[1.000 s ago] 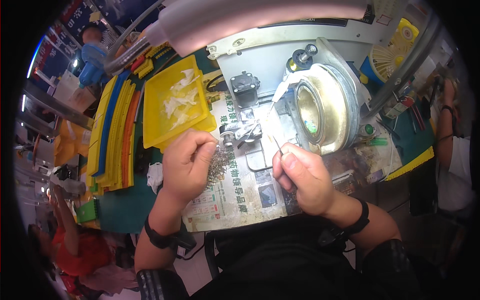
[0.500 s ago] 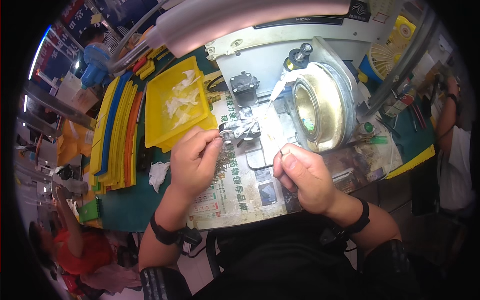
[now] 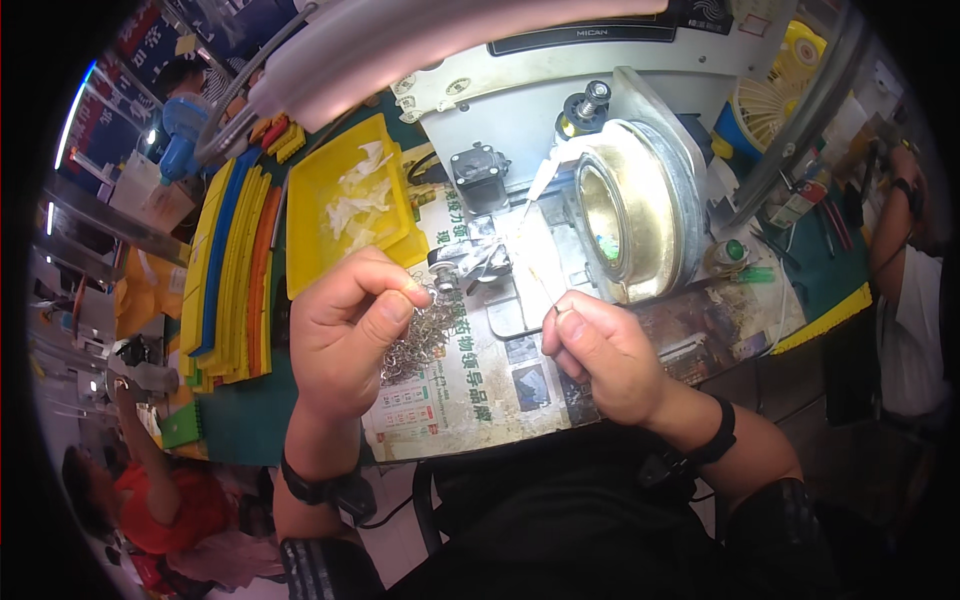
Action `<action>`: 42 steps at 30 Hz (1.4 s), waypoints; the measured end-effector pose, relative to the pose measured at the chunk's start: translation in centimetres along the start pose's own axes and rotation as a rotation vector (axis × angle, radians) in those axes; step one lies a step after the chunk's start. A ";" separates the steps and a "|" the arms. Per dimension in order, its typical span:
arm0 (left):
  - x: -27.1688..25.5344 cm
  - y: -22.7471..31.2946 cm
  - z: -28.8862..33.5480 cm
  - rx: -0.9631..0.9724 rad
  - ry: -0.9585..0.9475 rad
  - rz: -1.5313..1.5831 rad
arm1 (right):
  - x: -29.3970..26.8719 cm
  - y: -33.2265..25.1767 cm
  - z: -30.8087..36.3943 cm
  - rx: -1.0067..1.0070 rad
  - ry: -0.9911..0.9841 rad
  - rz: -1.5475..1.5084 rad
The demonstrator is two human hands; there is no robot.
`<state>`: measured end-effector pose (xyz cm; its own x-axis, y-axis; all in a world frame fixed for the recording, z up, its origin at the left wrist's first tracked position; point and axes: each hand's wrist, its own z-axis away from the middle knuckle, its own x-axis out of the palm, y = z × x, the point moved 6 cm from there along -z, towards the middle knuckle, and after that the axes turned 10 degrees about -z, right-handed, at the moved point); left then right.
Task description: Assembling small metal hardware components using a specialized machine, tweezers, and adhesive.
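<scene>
My left hand is pinched closed at the left edge of a pile of small thin metal wire pieces; anything between its fingertips is too small to make out. My right hand grips a thin needle-like tool between thumb and forefinger, its tip lost in the glare of the lit work spot. Just beyond the hands, a small metal clamp sits on the machine's base. A white pointed nozzle slants down over the bright spot. To its right stands a large brass-coloured ring-shaped wheel.
A yellow tray holds crumpled white tissue. Stacked yellow, blue and orange strips stand left of it. A lamp tube crosses above the machine. A green-capped bottle is at the right. Other people sit at both sides.
My left hand has drawn back from the metal clamp toward me and left, to the pile of wire pieces. My right hand has barely moved. The view has shifted slightly.
</scene>
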<state>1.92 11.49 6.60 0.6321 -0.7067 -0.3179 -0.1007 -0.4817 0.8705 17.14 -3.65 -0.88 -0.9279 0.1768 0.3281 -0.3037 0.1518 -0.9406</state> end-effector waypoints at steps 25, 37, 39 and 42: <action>4.9 1.1 -1.8 0.054 -0.180 0.352 | -0.9 2.2 -0.9 0.074 0.002 -0.058; 4.7 1.2 -1.3 0.065 -0.116 0.282 | -0.4 1.7 -0.7 0.098 -0.024 -0.064; 4.8 1.1 -1.2 0.069 -0.112 0.277 | -0.4 1.5 -0.6 0.103 -0.023 -0.058; 4.8 1.3 -0.8 0.093 -0.118 0.267 | -0.1 1.1 -0.5 0.087 -0.031 -0.057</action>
<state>5.48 7.87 6.53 0.4806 -0.8674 -0.1289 -0.3249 -0.3127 0.8926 17.02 -2.99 -1.86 -0.9145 0.1398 0.3797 -0.3724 0.0756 -0.9250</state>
